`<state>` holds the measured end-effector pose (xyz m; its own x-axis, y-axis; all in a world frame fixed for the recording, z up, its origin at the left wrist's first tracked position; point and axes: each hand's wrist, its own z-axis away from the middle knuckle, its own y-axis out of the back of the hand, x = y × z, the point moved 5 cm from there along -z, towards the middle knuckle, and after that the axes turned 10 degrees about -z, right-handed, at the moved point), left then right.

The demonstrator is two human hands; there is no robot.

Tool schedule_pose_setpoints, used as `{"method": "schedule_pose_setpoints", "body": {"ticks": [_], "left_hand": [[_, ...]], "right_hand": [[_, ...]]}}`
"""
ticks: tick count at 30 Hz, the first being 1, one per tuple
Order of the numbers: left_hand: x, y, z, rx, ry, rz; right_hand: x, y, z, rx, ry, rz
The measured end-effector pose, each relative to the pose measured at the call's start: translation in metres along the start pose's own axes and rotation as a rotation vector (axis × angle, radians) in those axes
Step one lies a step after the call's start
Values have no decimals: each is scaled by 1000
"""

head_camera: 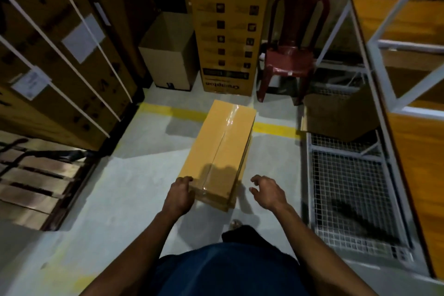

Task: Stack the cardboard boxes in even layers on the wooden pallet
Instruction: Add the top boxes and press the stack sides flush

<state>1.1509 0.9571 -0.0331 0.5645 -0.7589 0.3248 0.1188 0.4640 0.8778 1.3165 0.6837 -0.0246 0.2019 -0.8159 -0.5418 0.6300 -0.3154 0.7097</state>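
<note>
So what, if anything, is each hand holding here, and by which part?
The left hand grips the long taped tan cardboard box at its near left corner. The right hand holds nothing, fingers spread beside the box.

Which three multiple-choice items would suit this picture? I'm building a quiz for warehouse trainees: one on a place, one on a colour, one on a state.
1. Where does the taped cardboard box lie?
A. on the grey floor
B. on the chair
C. on the pallet

2. What colour is the plastic chair?
A. white
B. blue
C. dark red

3. What is the right hand doing?
A. holding the box
B. hovering open beside it
C. resting on the chair

Answers:
1 A, floor surrounds it, pallet sits left.
2 C.
3 B, only the left hand touches the box.
</note>
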Motion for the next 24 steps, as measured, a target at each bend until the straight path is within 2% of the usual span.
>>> {"method": "schedule_pose_setpoints", "body": {"ticks": [5,14,18,24], "left_hand": [[-9,10,-52,-65,27,-71],[-13,-8,-100,-220,2,-144],[-18,-3,-140,-265,-37,-169],[-22,1,-216,-301,-19,-89]], "right_hand": [[-4,8,-54,-103,-32,23],[0,-24,-85,-200,-182,-89],[1,-31,-107,-194,-244,-134],[-6,-38,-157,-109,-327,-301]]}}
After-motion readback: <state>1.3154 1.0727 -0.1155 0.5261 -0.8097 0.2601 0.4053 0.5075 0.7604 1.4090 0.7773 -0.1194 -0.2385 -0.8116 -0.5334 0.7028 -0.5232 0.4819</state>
